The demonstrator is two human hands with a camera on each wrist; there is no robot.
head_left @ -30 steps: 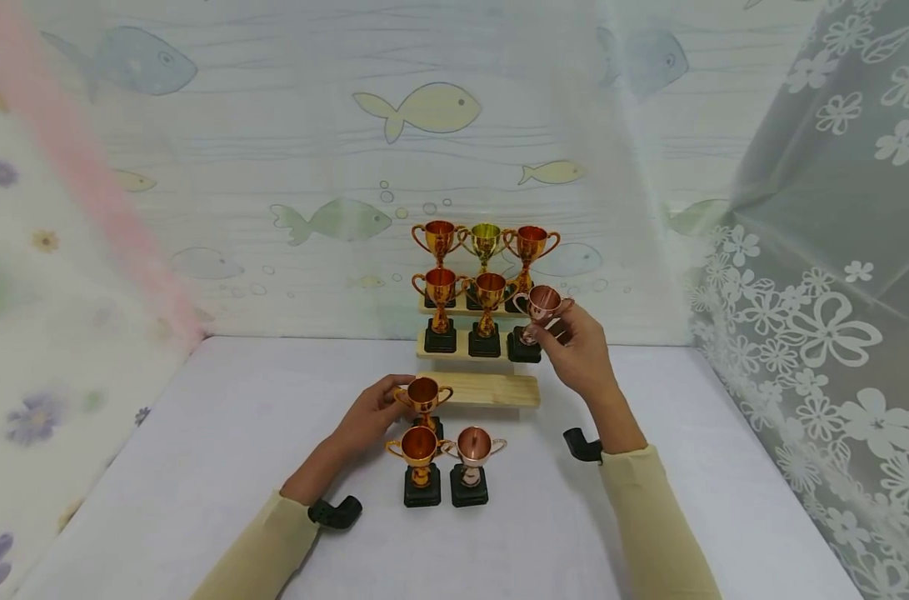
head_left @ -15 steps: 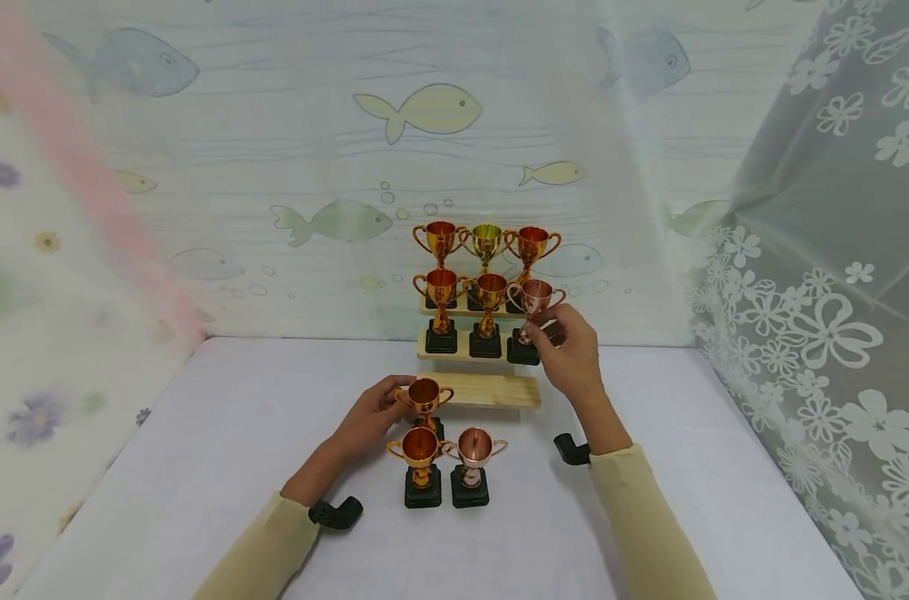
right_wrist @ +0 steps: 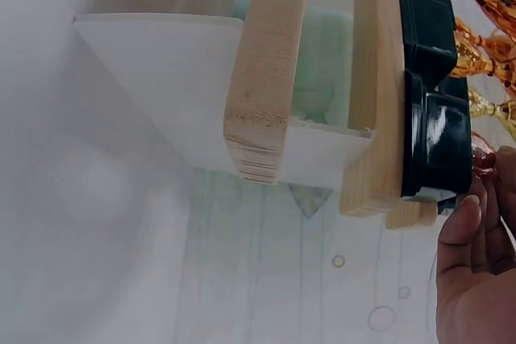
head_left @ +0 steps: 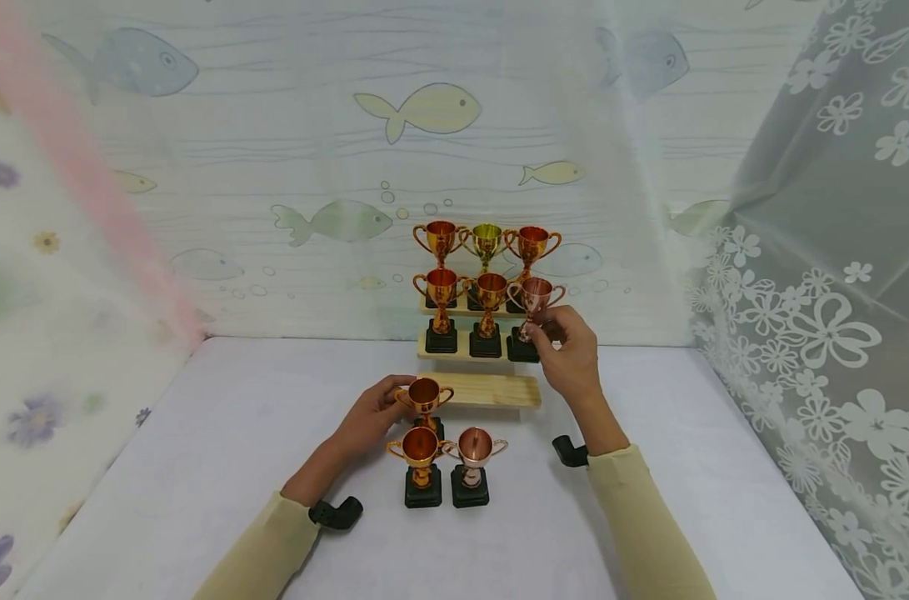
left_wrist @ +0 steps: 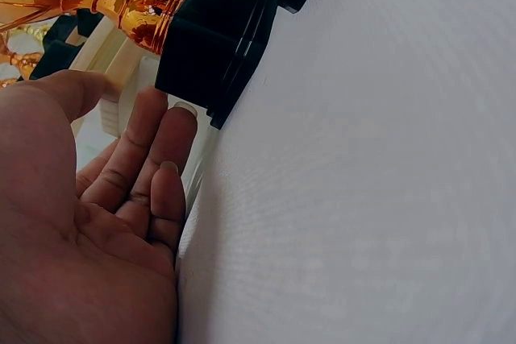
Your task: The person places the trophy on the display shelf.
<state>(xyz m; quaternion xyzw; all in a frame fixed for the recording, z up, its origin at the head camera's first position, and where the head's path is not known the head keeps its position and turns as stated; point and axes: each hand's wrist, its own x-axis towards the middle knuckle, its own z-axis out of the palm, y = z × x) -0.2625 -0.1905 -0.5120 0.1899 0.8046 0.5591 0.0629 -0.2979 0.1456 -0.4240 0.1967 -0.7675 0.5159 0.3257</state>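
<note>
My right hand (head_left: 571,354) pinches the stem of a rose-gold trophy (head_left: 536,295) with a black base at the right end of the middle shelf (head_left: 463,343). In the right wrist view its black base (right_wrist: 439,147) sits at the board's end. My left hand (head_left: 370,415) is beside a gold trophy (head_left: 424,396) on the table. In the left wrist view, the left fingers (left_wrist: 165,147) reach loosely to that trophy's black base (left_wrist: 214,42); whether they touch it I cannot tell. In front stand another gold trophy (head_left: 420,448) and a rose-gold trophy (head_left: 475,447).
A stepped wooden stand has three boards. Three trophies (head_left: 486,242) line the top one; two gold trophies (head_left: 490,293) share the middle one. The bottom board (head_left: 491,389) shows bare wood. White cloth covers the table (head_left: 237,433); a fish-patterned curtain (head_left: 297,142) hangs behind.
My right hand has shifted slightly left with the rose-gold trophy, which was tilted right and now stands upright in line on the middle shelf. The left hand has stayed still.
</note>
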